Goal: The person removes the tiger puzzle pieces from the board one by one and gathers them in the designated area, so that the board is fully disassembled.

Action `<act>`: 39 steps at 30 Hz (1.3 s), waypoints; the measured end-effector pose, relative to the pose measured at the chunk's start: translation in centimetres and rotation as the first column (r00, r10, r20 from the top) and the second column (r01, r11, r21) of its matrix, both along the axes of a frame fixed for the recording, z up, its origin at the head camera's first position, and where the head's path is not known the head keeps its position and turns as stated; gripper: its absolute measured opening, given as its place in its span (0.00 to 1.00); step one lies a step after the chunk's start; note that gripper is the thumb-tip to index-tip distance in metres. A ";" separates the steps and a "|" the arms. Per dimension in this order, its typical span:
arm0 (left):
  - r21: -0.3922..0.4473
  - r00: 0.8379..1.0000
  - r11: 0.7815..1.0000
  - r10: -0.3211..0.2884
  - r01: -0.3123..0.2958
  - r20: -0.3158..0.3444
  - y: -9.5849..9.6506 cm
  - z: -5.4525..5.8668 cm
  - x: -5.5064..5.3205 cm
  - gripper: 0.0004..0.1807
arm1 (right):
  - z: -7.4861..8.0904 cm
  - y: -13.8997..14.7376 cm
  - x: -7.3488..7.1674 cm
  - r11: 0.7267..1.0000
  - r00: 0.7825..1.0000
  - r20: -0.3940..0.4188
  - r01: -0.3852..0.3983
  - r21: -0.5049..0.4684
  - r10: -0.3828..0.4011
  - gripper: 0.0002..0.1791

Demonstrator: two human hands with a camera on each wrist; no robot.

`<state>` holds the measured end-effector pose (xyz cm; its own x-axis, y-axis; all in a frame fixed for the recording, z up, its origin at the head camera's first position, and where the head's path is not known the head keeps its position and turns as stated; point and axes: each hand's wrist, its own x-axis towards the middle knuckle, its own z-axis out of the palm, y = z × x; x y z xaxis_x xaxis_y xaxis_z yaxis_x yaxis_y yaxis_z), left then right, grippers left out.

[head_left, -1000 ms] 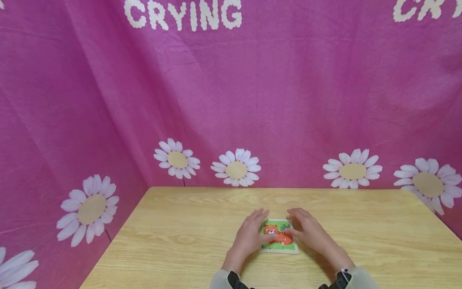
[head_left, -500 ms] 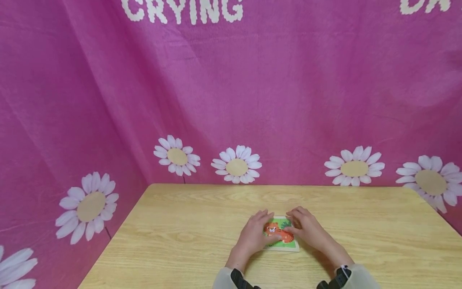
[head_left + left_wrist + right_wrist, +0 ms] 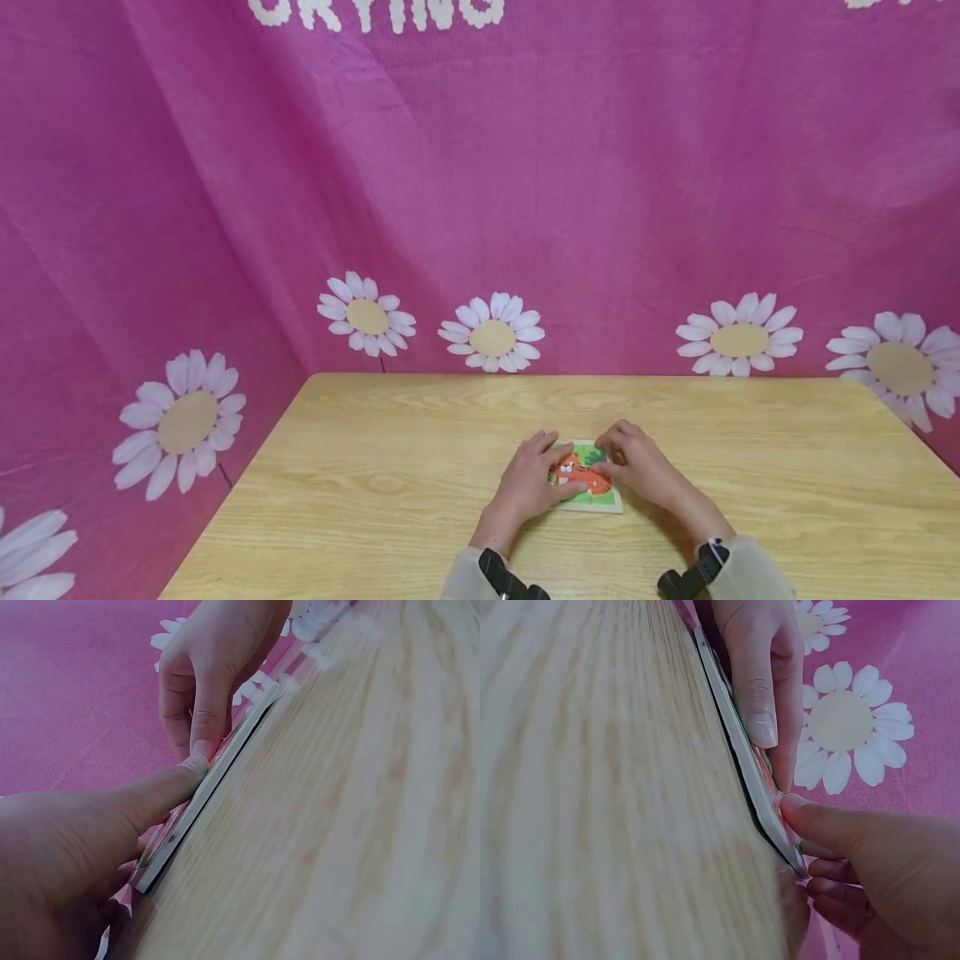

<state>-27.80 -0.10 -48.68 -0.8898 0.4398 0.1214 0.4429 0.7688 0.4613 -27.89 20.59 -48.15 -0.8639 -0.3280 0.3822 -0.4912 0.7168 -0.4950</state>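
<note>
A small jigsaw puzzle [image 3: 596, 497] with an orange tiger on green and a pale border lies flat on the wooden table. My left hand [image 3: 525, 479] spans its left side, thumb stretched over the tiger and the other fingers along the far left edge. At the upper right of the picture is my right hand [image 3: 641, 467], its fingers bent and its thumb [image 3: 799, 806] touching the surface. In the left wrist view the two thumbs come close together over the puzzle. Whether my right fingers pinch a piece I cannot tell.
The wooden table [image 3: 375, 483] extends around both hands. Behind it and along its left side hangs a pink cloth [image 3: 585, 192] with white daisies and lettering. Black straps [image 3: 693, 575] sit at both wrists over light sleeves.
My left hand has moved right and farther over the puzzle. My right thumb and fingers have drawn closer together at its upper right. The head view has tilted slightly down.
</note>
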 end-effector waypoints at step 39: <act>0.021 0.999 1.000 0.019 -0.019 0.028 0.2 0.0 0.1 0.33 | 1.6 0.1 -1.4 0.984 0.968 0.197 -0.169 0.060 0.154 0.11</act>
<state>-27.74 0.12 -48.70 -0.9011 0.4203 0.1062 0.4153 0.7667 0.4896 -29.25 20.71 -46.51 -0.8515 -0.4909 0.1845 -0.5055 0.6746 -0.5379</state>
